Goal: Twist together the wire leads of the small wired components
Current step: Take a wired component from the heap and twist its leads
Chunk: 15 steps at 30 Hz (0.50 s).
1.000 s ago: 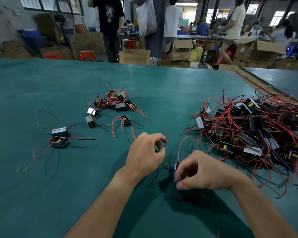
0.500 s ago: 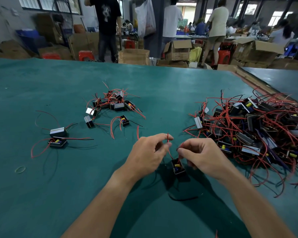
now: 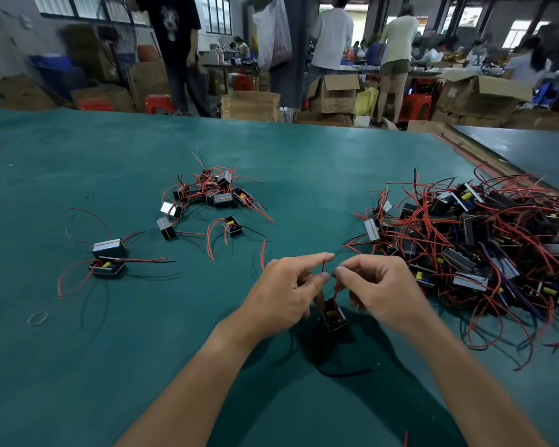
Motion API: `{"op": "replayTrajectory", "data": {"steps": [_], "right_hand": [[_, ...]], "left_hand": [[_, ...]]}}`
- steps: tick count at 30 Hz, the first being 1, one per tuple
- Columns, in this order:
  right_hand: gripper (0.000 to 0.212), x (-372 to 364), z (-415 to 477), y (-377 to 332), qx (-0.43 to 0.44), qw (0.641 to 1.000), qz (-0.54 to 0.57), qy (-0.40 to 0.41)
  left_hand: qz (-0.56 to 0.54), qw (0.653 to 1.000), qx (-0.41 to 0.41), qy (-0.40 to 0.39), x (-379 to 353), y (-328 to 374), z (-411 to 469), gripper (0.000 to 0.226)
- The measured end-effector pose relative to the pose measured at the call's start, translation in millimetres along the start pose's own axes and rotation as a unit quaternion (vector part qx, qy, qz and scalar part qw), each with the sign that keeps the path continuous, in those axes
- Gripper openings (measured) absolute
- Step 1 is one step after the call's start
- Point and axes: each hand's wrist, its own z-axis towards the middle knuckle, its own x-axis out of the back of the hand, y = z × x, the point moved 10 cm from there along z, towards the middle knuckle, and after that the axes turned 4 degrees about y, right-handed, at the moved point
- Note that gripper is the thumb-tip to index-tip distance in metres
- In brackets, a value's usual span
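Pinching a red lead [image 3: 324,264] each, the left hand [image 3: 286,296] and right hand [image 3: 383,291] held them nearly touching, just above their small black component [image 3: 335,316].

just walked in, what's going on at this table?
A person is working on one small black box-shaped component at a green table. The left hand and right hand each pinch its thin red wire leads just above it, fingertips close together, apparently twisting them. A large tangled heap of similar components with red wires lies to the right; a smaller cluster sits farther back on the left.
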Motion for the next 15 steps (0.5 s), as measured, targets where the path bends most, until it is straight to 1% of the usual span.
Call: {"op": "replayTrajectory", "data": {"steps": [3, 6, 9, 13, 15], "right_hand": [[0.012, 2.7, -0.2, -2.2, 0.010, 1.000, 0.010, 0.011], [0.012, 4.6, -0.1, -1.8, 0.009, 0.999, 0.029, 0.019], [0.014, 5.9, 0.0, -3.0, 0.017, 0.999, 0.040, 0.024], [0.016, 9.9, 0.8, -6.2, 0.042, 0.998, 0.015, 0.041], [0.016, 11.6, 0.9, -5.4, 0.049, 0.998, 0.001, 0.050]], "left_hand": [[-0.014, 1.000, 0.001, -0.006, -1.1, 1.5, -1.7, 0.036], [-0.030, 0.999, 0.005, -0.010, -1.7, 3.2, -2.9, 0.035], [-0.007, 1.000, -0.001, -0.010, -1.7, 4.7, -2.6, 0.031], [0.011, 0.999, -0.026, -0.017, -4.3, 12.2, -4.2, 0.029], [0.022, 0.999, -0.040, -0.016, -5.2, 16.5, -5.5, 0.024]]}}
